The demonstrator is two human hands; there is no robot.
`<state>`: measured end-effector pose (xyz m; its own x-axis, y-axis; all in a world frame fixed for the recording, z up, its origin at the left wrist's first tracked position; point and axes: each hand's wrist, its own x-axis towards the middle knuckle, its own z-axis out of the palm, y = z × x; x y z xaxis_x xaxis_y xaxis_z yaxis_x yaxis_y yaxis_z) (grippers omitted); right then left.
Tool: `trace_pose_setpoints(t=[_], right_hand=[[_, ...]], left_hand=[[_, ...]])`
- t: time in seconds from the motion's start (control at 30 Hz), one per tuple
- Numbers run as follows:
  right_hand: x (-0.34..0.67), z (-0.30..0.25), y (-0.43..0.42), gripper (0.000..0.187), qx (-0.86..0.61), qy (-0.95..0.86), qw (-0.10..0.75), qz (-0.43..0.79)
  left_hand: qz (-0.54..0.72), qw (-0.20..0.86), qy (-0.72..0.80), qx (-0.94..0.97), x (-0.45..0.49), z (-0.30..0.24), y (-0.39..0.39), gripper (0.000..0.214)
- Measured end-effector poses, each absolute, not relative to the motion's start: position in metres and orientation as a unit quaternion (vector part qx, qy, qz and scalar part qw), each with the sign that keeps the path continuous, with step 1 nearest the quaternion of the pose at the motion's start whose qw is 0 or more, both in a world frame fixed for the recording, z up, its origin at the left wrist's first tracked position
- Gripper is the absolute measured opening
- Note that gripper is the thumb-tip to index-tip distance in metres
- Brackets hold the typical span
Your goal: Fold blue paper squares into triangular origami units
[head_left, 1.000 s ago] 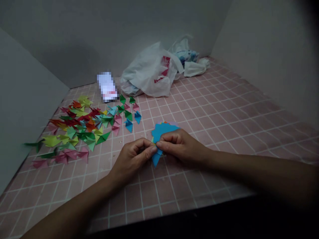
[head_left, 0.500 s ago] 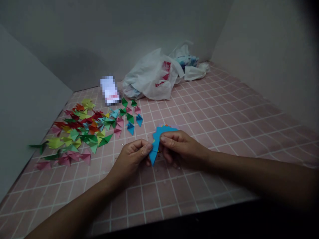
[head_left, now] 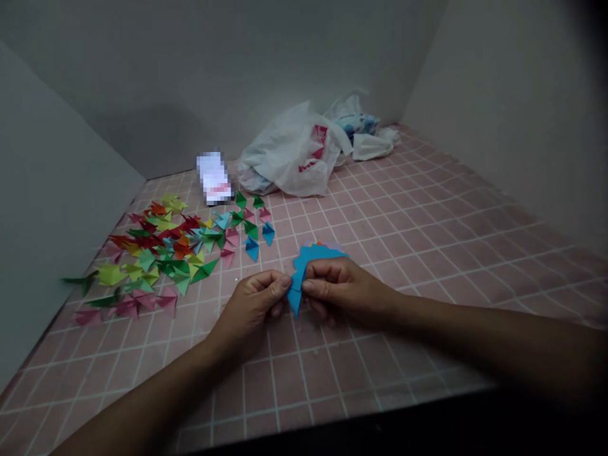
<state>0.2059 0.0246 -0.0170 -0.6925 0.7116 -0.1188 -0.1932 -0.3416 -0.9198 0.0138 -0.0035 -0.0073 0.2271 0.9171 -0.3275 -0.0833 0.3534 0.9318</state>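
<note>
Pink checked cloth (head_left: 418, 259) under grey walls (head_left: 294, 50): blue paper between two hands

Dim light falls over the covered surface, and the blue folded paper (head_left: 296, 299) sits at its near middle, directly between the hands. Its long axis is bent: a narrow tip points down toward the person, and the broader, saw-toothed body curves up and away to the right, passing behind the right fingers. Orange and lilac corners peep out behind its far edge.

Left hand (head_left: 256, 297) has thumb and fingers closed together at the paper's left edge, just above the tip. Right hand (head_left: 339, 285) pinches it from the other side, thumb pressed near the crosswise seam, so both are equally near the tip, while the right lies nearer the broad part. How firmly either grips, I cannot tell.

Well to the left lie many coloured folded pieces (head_left: 111, 274); two loose blue ones (head_left: 251, 248) are the nearest of that colour. Beyond them rest a lit phone (head_left: 215, 177) and a white plastic bag (head_left: 285, 152).
</note>
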Motion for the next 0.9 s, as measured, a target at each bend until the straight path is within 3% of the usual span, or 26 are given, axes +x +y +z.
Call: trace_pose_setpoints(t=[0.43,0.63,0.9], right_hand=[[0.206,-0.016,0.023,0.032,-0.324,-0.513,0.298,0.737],[0.207,-0.011,0.022,0.025,-0.328,-0.553,0.299,0.705],[0.209,-0.013,0.022,0.030,-0.335,-0.493,0.323,0.735]], left_hand=[[0.387,0.527,0.515,0.554,0.013,0.005,-0.006,0.019],[0.367,0.512,0.513,0.583,0.014,0.005,-0.006,0.022],[0.379,0.510,0.498,0.591,0.016,-0.001,-0.006,0.018]])
